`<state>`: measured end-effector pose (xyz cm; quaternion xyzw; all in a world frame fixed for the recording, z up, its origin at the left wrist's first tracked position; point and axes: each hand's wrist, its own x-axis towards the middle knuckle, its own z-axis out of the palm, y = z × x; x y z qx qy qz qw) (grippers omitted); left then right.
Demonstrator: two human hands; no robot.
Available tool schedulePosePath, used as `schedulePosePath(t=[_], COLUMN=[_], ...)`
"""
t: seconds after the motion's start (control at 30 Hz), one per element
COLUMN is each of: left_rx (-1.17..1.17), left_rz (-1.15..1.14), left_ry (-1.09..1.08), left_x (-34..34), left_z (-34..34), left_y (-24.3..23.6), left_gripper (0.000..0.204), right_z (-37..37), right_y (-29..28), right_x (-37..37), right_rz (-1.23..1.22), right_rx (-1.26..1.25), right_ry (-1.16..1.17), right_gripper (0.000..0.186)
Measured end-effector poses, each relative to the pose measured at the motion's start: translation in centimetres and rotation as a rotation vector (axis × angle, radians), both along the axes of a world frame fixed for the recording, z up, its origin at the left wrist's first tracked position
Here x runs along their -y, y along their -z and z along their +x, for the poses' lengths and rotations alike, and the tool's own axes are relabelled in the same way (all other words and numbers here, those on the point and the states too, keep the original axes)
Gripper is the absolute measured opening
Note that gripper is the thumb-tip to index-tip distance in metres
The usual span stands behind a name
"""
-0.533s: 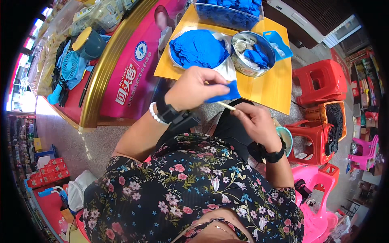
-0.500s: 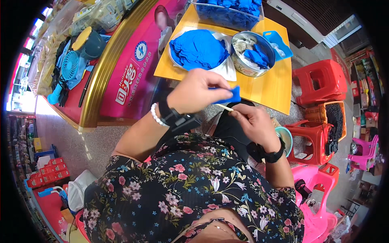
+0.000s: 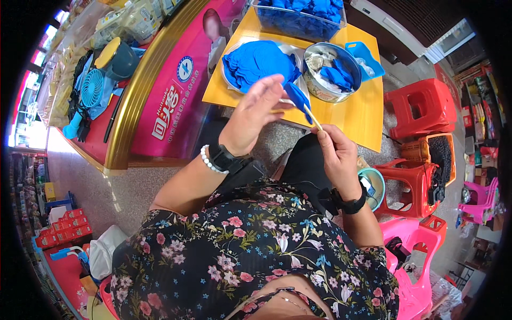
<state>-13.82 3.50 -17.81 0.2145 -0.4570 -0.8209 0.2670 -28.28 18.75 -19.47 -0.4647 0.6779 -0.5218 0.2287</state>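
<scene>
A thin pale stick is pinched between the thumb and fingers of my right hand, slanting up and to the left. At its upper end sits a small piece of blue cloth-like material. My left hand is just left of that piece, its fingers stretched out and apart. A small white bit shows between them; whether a fingertip touches it I cannot tell. Beyond the hands, a heap of blue pieces lies on a pale plate. To its right stands a round tin with blue and white material inside.
A yellow table carries these, plus a clear bin of blue pieces and a blue scoop-like tray. The pink counter with gold edging stands left. Red stools and a pink chair are at right.
My left hand has opened and come off the blue piece, turning its fingers upward. The stick has swung steeper, and the blue piece has moved up on its end, away from me.
</scene>
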Motion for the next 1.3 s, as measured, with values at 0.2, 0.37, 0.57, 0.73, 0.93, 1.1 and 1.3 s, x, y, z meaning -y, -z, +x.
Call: schedulePosePath(t=[0.2, 0.37, 0.57, 0.73, 0.93, 1.1, 1.3], left_rx=[0.062, -0.108, -0.171, -0.216, -0.297, -0.325, -0.183], left_rz=[-0.371, -0.232, -0.218, -0.213, -0.091, -0.021, -0.11], left_ry=[-0.101, -0.076, -0.189, -0.248, -0.276, -0.251, -0.155], left_x=[-0.9, 0.1, -0.3, -1.1, -1.1, -0.8, -1.2], left_z=[-0.7, -0.7, -1.1, -1.2, -1.1, -1.3, -1.5], left_y=[0.5, 0.0, 0.6, 0.1, 0.1, -0.1, -0.1], left_gripper=[0.046, 0.035, 0.01, 0.006, 0.008, 0.014, 0.014], right_z=[0.2, 0.0, 0.4, 0.7, 0.6, 0.2, 0.2], right_y=[0.0, -0.1, -0.1, 0.1, -0.5, -0.8, -0.7], right_x=[0.1, -0.3, -0.3, -0.4, -0.7, -0.7, -0.7], right_rz=[-0.029, 0.046, 0.036, -0.03, 0.018, 0.073, 0.07], right_rx=[0.03, 0.398, 0.47, 0.505, 0.56, 0.516, 0.511], right_ry=[0.002, -0.128, -0.162, -0.107, -0.14, -0.159, -0.15], right_gripper=[0.017, 0.021, 0.023, 0.024, 0.024, 0.024, 0.024])
